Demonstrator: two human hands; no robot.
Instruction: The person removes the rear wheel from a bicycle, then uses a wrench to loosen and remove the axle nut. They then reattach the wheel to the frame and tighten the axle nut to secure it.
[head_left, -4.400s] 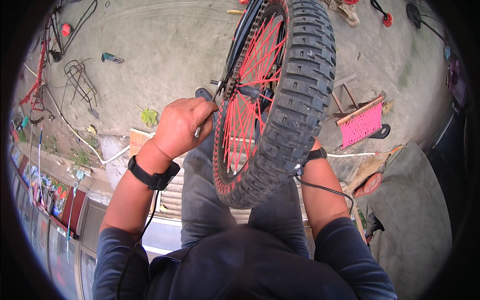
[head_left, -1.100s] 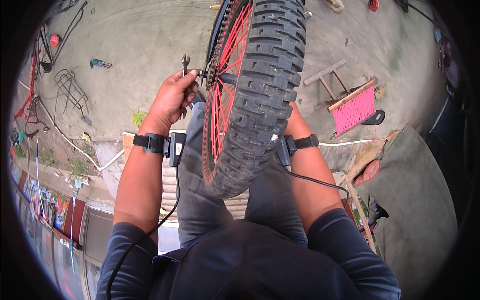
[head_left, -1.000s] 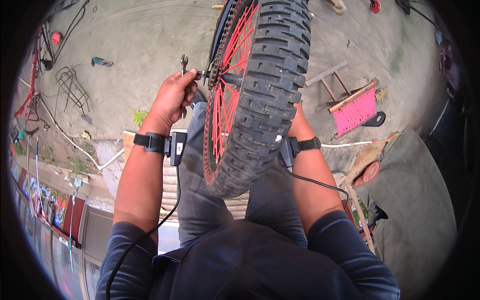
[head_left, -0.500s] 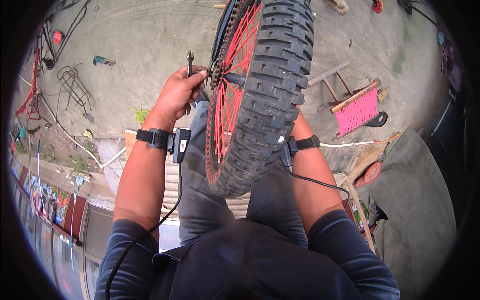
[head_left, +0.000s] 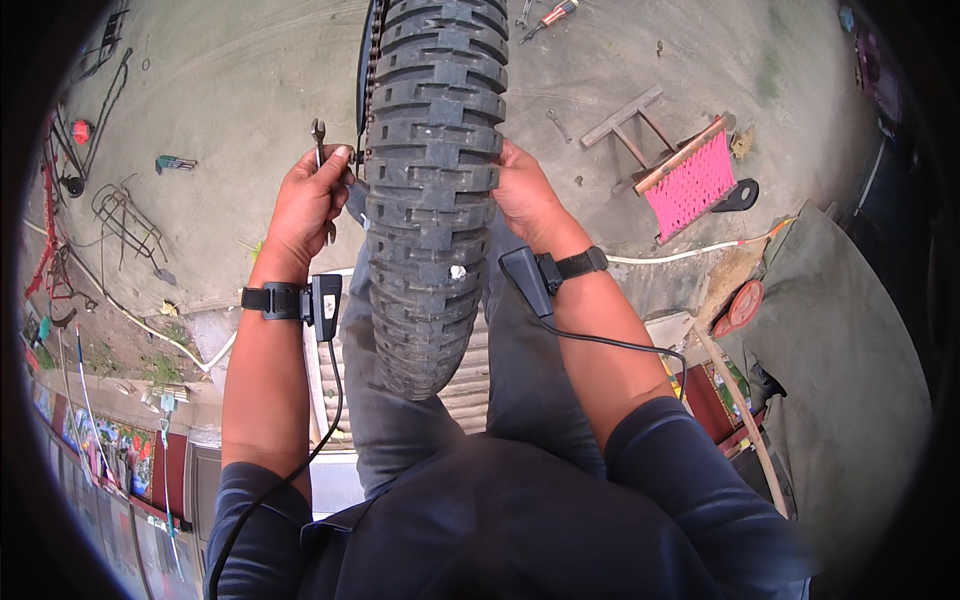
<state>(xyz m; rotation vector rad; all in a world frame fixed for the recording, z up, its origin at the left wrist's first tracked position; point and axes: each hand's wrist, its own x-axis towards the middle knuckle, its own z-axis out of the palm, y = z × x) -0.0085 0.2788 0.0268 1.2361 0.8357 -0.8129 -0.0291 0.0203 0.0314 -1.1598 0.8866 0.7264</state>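
A knobbly black bicycle tyre (head_left: 435, 200) stands upright between my arms, seen almost edge-on. Along its left side runs a chain (head_left: 374, 60). My left hand (head_left: 308, 205) is closed round an open-ended spanner (head_left: 318, 132), whose jaw sticks up above the thumb. The thumb and fingertips of that hand are at the axle end (head_left: 358, 156), left of the wheel. My right hand (head_left: 532, 200) reaches to the wheel's right side, against or just behind the tyre's edge. The tyre hides its fingertips and whatever they touch.
At the right lies a wooden stool (head_left: 692, 192) with a pink woven seat, near a loose spanner (head_left: 558, 125) and a screwdriver (head_left: 552, 18). A wire rack (head_left: 127, 225) and a green-handled tool (head_left: 176, 163) lie left. A pale hose (head_left: 680, 257) crosses the ground.
The wheel has turned from a slanted view to nearly edge-on, hiding the red spokes, and sits further left in view. My right hand now shows beside it. My left hand still holds the spanner.
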